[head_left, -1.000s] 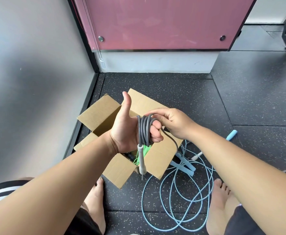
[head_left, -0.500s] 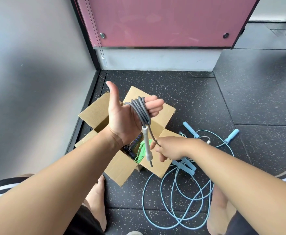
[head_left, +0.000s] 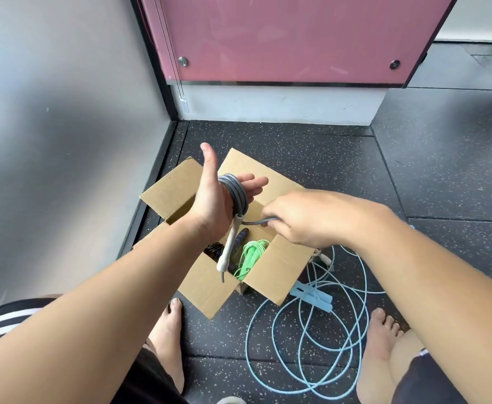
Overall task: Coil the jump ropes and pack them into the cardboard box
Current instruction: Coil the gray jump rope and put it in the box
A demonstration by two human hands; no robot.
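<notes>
The grey jump rope (head_left: pixel 236 194) was coiled in several loops round the left hand (head_left: pixel 214 207), held above the open cardboard box (head_left: pixel 279 269). That hand was flat, fingers straight and thumb up. The rope's pale handle (head_left: pixel 227 250) hung from the coil down over the box's opening. The right hand (head_left: pixel 303 221), over the box's right flap, had its fingers curled round the rope's free length, drawn out sideways from the coil.

Inside the box lay a green jump rope (head_left: pixel 250 253) in a bunch, with a dark ribbed handle (head_left: pixel 241 239) beside it and a black item (head_left: pixel 213 248) at the left, too hidden by the left wrist to make out.

On the floor (head_left: pixel 311 158) right of the box, a light blue jump rope (head_left: pixel 306 345) sprawled in loose loops, its blue handles (head_left: pixel 314 297) just beside the box's corner. The right arm hid part of it.
</notes>
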